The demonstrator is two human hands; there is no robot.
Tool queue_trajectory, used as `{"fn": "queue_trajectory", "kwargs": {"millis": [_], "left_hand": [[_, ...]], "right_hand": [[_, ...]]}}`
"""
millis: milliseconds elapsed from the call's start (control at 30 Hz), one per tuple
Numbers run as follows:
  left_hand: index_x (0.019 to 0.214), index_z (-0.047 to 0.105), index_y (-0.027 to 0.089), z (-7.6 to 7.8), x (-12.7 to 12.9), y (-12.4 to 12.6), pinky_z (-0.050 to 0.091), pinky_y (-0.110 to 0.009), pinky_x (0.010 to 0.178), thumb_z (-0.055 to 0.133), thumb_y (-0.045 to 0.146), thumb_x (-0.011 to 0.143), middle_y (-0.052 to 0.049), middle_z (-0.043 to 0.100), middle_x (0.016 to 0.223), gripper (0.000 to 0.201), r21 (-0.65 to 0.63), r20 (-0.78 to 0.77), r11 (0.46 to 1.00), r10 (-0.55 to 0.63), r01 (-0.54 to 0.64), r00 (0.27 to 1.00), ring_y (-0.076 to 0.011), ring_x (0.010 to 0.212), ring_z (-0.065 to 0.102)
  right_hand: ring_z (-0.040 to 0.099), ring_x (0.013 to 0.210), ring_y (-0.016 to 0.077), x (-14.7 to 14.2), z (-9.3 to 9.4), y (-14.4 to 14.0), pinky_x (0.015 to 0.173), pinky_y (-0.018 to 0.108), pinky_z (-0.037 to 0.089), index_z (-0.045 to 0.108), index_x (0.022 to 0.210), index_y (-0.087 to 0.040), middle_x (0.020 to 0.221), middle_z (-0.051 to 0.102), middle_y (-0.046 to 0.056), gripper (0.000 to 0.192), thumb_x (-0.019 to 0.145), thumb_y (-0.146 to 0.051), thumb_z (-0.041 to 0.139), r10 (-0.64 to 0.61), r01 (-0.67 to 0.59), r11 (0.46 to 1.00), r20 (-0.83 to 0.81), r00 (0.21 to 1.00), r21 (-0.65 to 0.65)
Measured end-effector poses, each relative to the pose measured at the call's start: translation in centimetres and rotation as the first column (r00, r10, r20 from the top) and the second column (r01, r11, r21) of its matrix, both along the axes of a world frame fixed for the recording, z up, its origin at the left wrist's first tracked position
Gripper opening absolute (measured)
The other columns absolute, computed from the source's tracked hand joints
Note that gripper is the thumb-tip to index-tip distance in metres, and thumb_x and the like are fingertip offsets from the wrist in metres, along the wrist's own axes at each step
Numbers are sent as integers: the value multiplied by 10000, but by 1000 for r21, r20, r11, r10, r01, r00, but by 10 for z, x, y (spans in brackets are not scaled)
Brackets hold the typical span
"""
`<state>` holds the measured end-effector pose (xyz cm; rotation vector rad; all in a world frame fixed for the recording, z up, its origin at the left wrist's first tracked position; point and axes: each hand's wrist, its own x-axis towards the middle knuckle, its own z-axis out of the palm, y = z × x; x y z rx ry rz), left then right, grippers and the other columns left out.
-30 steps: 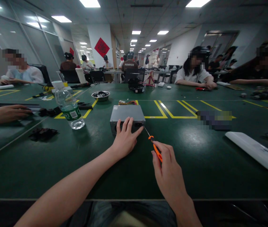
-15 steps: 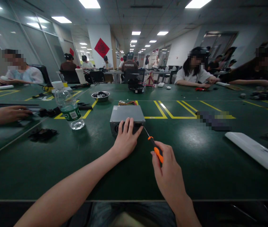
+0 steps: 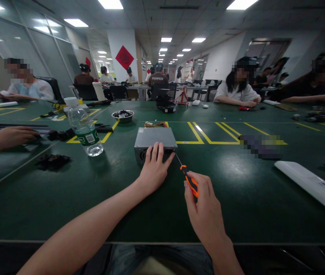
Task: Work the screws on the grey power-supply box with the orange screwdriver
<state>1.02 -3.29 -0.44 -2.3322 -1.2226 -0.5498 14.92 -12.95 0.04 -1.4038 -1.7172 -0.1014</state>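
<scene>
A grey metal computer power supply [image 3: 156, 136] sits on the green table with its fan side facing me and a bundle of coloured wires behind it. Against that near side rests my left hand [image 3: 154, 172], fingers spread and stretched over the front face and top edge. My right hand [image 3: 204, 202] is closed around the orange and black handle of a screwdriver [image 3: 190, 182]. The screwdriver's thin shaft slants up to the lower right part of the front face, beside my left index finger. Whether its tip sits in a screw is too small to tell.
Left of the power supply stands a water bottle [image 3: 85, 131], with a metal bowl of small parts [image 3: 122, 116] behind it. A co-worker's hand [image 3: 12, 136] is at far left, near black parts [image 3: 54, 162]. On the right lies a white casing [image 3: 311, 183]. Yellow tape marks the table.
The screwdriver handle appears turned a little in my right hand, its orange and black pattern showing differently. My left hand stays on the power supply. The view has shifted slightly.
</scene>
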Motion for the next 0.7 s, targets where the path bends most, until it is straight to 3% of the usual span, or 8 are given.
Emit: {"fn": "queue_trajectory", "kwargs": {"millis": [167, 367, 433, 700], "left_hand": [[1314, 397, 243, 0, -1, 0, 178, -513, 1046, 519, 182, 787, -163, 255, 1428, 544, 0, -6, 1000, 5, -5, 1000, -346, 1333, 168], [1315, 390, 240, -1, 0, 1, 187, -507, 1043, 503, 190, 801, -181, 253, 1422, 528, 4, -16, 1000, 2, -2, 1000, -356, 1328, 178], [1316, 388, 241, -1, 0, 1, 187, -505, 1043, 488, 202, 816, -179, 250, 1426, 511, -1, -13, 1000, 3, -3, 1000, -350, 1331, 174], [1326, 376, 241, 0, -1, 0, 170, -507, 1051, 531, 191, 777, -162, 240, 1439, 573, -16, -11, 1000, 4, -5, 1000, -348, 1335, 160]], "right_hand": [[616, 805, 187, 3, -2, -1, 633, 303, 512, 471, 1059, -182, 922, 582, 81, 238, 903, -307, 343, -73, 72, 997, -7, 997, -27], [553, 1014, 219, 0, -1, 1, 785, 379, 507, 436, 1112, -184, 1118, 510, 135, 261, 872, -278, 392, -10, 11, 1000, -5, 1000, 13], [552, 1023, 214, -2, -1, 2, 806, 389, 500, 433, 1121, -192, 1101, 523, 126, 258, 875, -241, 374, 6, -7, 1000, 3, 1000, 28], [630, 805, 187, 3, 1, 0, 644, 308, 523, 475, 1041, -189, 934, 612, 80, 238, 905, -330, 340, -96, 95, 995, -10, 995, -34]]}}
